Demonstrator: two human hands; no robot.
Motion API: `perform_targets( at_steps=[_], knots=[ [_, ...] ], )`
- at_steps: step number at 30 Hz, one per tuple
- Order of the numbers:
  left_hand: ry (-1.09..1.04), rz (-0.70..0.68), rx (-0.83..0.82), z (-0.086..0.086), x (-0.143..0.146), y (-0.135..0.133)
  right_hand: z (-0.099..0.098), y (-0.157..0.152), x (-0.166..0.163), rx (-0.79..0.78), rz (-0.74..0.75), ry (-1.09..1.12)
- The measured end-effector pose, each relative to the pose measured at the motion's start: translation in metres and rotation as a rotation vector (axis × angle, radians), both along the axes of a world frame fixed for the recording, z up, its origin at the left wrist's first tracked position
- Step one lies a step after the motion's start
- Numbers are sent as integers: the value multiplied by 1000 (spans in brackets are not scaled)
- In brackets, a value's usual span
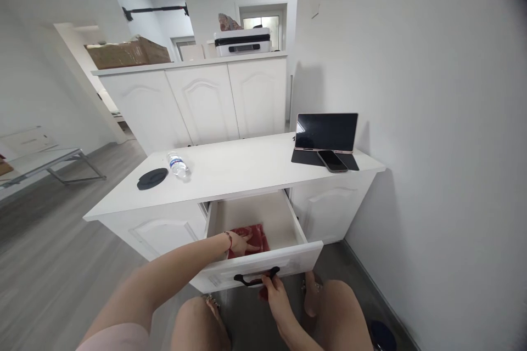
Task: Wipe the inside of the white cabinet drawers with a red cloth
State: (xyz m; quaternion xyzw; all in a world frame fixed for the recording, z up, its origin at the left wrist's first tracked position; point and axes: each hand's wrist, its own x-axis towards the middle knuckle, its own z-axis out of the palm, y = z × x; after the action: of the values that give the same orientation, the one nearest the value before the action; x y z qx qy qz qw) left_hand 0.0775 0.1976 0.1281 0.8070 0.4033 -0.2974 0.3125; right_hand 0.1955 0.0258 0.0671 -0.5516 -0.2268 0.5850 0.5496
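A white drawer (267,263) of a low white cabinet (230,170) stands pulled out toward me. Inside it lies a folded red cloth (257,238) at the front left. My left hand (241,241) reaches into the drawer and rests flat on the red cloth, fingers stretched out. My right hand (272,288) is below the drawer front, its fingers curled on the black handle (256,277). My knees show beneath the drawer.
On the cabinet top lie a plastic water bottle (178,165), a black round lid (152,178), a tablet on a stand (326,132) and a phone (331,160). A wall stands close at the right. Taller white cupboards (206,98) stand behind.
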Motion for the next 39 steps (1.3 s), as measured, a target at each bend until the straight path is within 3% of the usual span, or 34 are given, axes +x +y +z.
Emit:
perform_targets(
  at_steps=[5, 10, 17, 25, 32, 39],
  knots=[
    [-43, -87, -45, 4, 27, -3, -4, 0, 0, 19, 14, -24],
    [-53, -193, 5, -11, 59, 1, -13, 0, -2, 60, 2, -63],
    [-131, -257, 43, -25, 84, 37, -19, 1, -6, 15, -15, -27],
    [-152, -225, 107, -33, 92, 82, -31, 2, -12, 24, -51, 21],
    [-109, -163, 195, -27, 100, 96, -33, 0, -21, 41, -153, -2],
    [-50, -54, 271, -29, 111, 107, -25, -1, -20, 45, -121, -16]
  ],
)
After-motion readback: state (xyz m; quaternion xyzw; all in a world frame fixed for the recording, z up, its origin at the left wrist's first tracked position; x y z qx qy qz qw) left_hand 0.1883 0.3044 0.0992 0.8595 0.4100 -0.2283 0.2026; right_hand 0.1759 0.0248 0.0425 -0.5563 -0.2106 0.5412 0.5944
